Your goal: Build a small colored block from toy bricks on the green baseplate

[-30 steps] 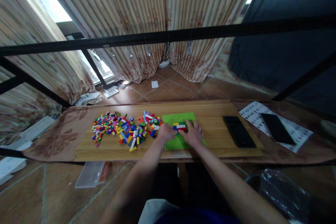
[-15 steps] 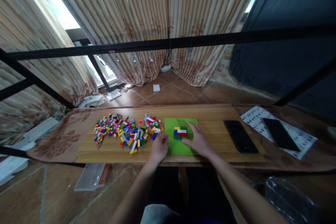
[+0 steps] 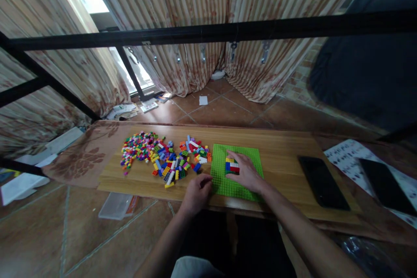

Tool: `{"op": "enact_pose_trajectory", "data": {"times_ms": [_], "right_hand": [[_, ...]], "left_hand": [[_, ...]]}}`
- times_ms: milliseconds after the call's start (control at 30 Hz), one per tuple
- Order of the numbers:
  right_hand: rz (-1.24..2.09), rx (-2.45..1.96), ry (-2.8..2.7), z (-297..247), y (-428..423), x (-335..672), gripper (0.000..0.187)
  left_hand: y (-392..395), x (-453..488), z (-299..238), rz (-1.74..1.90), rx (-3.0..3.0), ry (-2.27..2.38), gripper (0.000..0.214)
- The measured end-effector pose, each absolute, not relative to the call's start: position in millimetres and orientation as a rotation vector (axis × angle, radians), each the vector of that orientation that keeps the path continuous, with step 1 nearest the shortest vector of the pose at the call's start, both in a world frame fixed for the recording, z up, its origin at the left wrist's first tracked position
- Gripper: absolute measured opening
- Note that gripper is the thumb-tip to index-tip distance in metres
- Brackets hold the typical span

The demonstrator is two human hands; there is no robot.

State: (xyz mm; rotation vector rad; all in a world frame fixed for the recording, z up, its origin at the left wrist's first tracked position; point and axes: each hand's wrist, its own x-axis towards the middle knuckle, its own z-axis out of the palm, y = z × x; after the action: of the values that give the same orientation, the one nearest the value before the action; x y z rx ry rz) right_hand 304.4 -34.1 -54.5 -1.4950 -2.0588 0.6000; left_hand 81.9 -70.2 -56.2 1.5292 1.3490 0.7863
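A green studded baseplate (image 3: 248,155) lies on the wooden board, with a small block of toy bricks (image 3: 232,166) in yellow, white, red, blue and green on it. My right hand (image 3: 246,173) reaches over the block from the right. Its fingers are apart, fingertips past the far side and thumb along the near side; whether they touch the bricks is unclear. My left hand (image 3: 198,192) rests at the baseplate's near-left edge, fingers curled together. Anything inside that curl is hidden.
Loose larger bricks (image 3: 176,166) are spread left of the baseplate, and a heap of tiny bricks (image 3: 138,145) lies farther left. A black phone (image 3: 323,182) is on the right. Beyond it, a dark tablet-like slab (image 3: 387,184) covers a printed sheet (image 3: 345,152). A clear plastic box (image 3: 114,205) sits below on the floor.
My right hand has moved left over the brick block and now covers its right part. My left hand stays curled near the baseplate's left edge. The view has shifted.
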Motion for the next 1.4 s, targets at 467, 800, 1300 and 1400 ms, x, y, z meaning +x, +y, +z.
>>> {"op": "enact_pose_trajectory", "data": {"times_ms": [467, 800, 1300, 1400], "right_hand": [[0.563, -1.468, -2.117, -56, -40, 309, 0.095], [0.356, -1.421, -1.952, -50, -90, 241, 0.035], [0.202, -1.516, -2.104, -66, -79, 173, 0.026], [0.202, -1.533, -2.073, -69, -77, 176, 0.029]], "left_hand": [[-97, 58, -58, 0.85, 1.468, 1.38, 0.021], [-120, 0, -54, 0.973, 1.311, 1.569, 0.022], [-97, -28, -39, 0.788, 1.594, 1.945, 0.016], [-87, -19, -41, 0.844, 1.584, 1.895, 0.017]]}}
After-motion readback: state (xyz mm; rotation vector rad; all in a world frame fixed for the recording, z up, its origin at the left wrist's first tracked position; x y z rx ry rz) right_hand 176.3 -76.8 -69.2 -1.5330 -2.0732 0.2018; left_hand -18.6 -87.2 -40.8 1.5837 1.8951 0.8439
